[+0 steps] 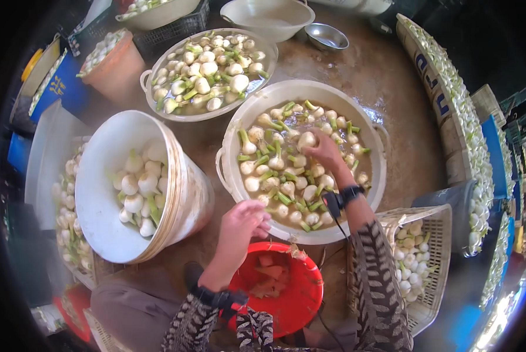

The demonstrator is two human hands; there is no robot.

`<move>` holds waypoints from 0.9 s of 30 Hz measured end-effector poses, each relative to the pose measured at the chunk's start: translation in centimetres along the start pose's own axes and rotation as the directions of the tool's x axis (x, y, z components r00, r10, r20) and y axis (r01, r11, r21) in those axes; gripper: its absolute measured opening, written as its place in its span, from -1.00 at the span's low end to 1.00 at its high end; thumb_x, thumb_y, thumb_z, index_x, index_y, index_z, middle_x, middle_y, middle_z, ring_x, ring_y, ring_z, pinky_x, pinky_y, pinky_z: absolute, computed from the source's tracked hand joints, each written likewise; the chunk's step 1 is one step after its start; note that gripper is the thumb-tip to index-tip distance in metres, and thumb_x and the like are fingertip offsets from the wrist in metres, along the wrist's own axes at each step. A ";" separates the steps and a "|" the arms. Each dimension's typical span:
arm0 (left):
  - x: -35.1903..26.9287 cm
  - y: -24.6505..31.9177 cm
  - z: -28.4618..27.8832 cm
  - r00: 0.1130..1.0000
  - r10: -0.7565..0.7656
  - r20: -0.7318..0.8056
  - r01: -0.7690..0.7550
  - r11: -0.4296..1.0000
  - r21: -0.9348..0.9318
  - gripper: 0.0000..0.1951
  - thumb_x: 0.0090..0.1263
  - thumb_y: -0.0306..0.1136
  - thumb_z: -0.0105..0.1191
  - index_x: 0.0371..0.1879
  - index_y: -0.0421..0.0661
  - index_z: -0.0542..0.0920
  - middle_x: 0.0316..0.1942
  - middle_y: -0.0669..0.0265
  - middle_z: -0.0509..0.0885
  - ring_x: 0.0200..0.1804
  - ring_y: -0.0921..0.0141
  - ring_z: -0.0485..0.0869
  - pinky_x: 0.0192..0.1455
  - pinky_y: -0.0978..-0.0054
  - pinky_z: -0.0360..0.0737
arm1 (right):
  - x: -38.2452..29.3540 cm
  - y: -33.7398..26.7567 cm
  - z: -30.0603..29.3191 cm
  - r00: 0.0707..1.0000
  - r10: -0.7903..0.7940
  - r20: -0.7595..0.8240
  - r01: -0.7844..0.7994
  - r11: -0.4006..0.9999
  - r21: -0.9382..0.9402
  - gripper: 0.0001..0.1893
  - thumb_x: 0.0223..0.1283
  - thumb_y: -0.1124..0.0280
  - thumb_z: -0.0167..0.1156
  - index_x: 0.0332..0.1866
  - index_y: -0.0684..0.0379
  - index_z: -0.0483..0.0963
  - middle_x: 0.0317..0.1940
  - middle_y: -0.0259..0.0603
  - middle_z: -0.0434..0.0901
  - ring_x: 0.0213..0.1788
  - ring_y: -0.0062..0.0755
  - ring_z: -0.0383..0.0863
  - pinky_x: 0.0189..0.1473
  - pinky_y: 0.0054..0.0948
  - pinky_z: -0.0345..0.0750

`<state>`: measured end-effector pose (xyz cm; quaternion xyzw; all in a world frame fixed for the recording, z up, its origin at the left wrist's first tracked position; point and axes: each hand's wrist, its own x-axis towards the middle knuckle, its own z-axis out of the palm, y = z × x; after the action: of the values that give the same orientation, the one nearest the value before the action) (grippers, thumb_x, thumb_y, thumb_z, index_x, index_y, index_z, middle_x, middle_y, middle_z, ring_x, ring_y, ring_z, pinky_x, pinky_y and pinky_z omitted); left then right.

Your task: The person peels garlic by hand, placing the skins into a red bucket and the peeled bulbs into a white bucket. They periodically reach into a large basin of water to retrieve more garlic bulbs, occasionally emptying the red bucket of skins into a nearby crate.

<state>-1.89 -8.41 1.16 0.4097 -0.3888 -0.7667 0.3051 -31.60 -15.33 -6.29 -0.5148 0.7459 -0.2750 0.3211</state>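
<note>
My right hand (324, 152) holds a large white bulb (307, 140) with its fingers, over a wide plastic tub (377, 176) of murky water where many white bulbs with green stem stubs float. My left hand (245, 222) is raised with its fingers apart, holding nothing, between the near rim of that tub and a red bucket (313, 281) below. Scraps of peel lie inside the red bucket. At the left a tilted white bucket (96, 198) has cleaner white bulbs (133, 203) in its bottom.
A second round tub (151, 86) of bulbs stands beyond, with a white basin (267, 20) and a small metal bowl (327, 37) past it. A plastic basket (439, 268) of bulbs stands at the right. More filled containers line both sides of the wet floor (414, 145).
</note>
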 end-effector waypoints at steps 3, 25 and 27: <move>0.5 -0.9 1.7 0.987 -0.144 0.068 0.150 0.983 -0.103 -0.61 0.46 -0.23 -0.10 0.17 -0.13 0.28 -0.22 0.18 0.59 -0.23 0.35 0.63 -0.23 0.50 0.60 | -9.0 -4.0 0.9 0.943 -0.313 -0.115 0.328 0.933 0.149 -0.32 -0.10 0.27 0.42 0.20 0.17 0.33 0.06 -0.07 0.49 0.06 -0.26 0.54 0.13 -0.34 0.47; -19.0 -2.4 3.4 0.954 0.300 0.011 -0.300 0.954 0.018 -0.64 0.26 -0.50 0.16 0.03 -0.30 0.47 -0.17 0.29 0.62 -0.21 0.51 0.63 -0.21 0.61 0.65 | -37.1 -16.8 4.4 0.914 -0.201 -0.354 0.167 0.978 -0.123 -0.86 0.00 0.42 0.11 -0.54 0.25 0.51 -0.58 -0.02 0.57 -0.51 0.00 0.58 -0.42 -0.23 0.51; -19.5 -2.8 2.9 0.953 0.304 0.003 -0.304 0.952 0.048 -0.63 0.25 -0.50 0.17 0.03 -0.31 0.47 -0.17 0.29 0.63 -0.21 0.51 0.64 -0.20 0.59 0.66 | -38.0 -16.4 5.2 0.894 -0.171 -0.415 0.154 0.985 -0.076 -0.87 -0.03 0.42 0.13 -0.53 0.23 0.53 -0.60 0.00 0.55 -0.51 -0.01 0.59 -0.43 -0.21 0.51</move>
<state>4.51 9.31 7.44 0.3542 -0.4648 -0.7001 0.4103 -7.98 14.93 9.95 -0.5105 0.7573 -0.3898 0.1184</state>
